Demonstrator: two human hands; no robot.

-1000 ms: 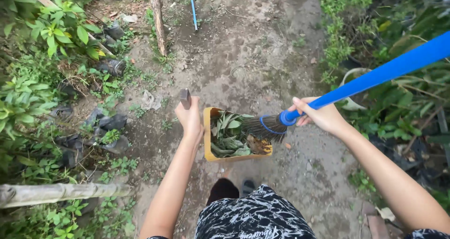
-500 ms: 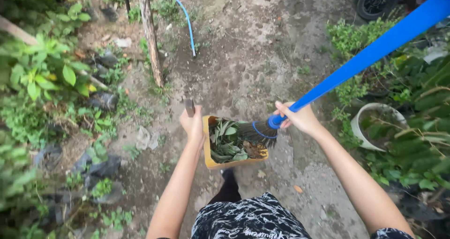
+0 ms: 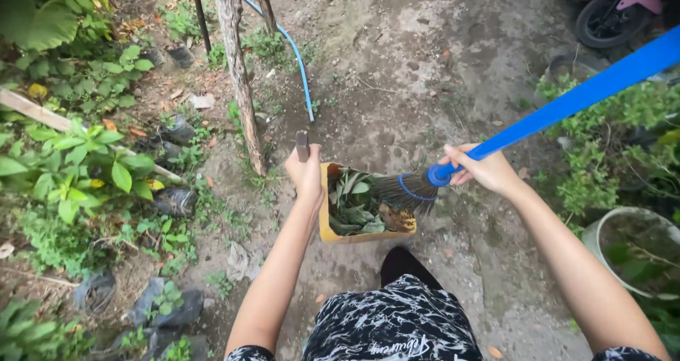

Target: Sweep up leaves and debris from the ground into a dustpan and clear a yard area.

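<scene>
Yellow rectangular dustpan [image 3: 333, 228], carried above the bare earth path [image 3: 425, 56] and loaded with green and brown leaves [image 3: 355, 207]. Left hand [image 3: 306, 173] is closed around the dustpan's dark upright handle [image 3: 302, 146], whose top end shows above the fist. Right hand [image 3: 485, 170] is closed around the blue broom handle [image 3: 567, 105] just above the head; the handle runs up to the right edge of the view. Dark bristle broom head [image 3: 400, 191], bound with a blue ring, lies over the right part of the dustpan, touching the leaves. Thin wooden post [image 3: 239, 71] stands left of the dustpan; a blue hose [image 3: 297, 56] runs behind it. Leafy green plants [image 3: 78, 156] border the path on the left, a round grey pot [image 3: 630, 251] on the right.
</scene>
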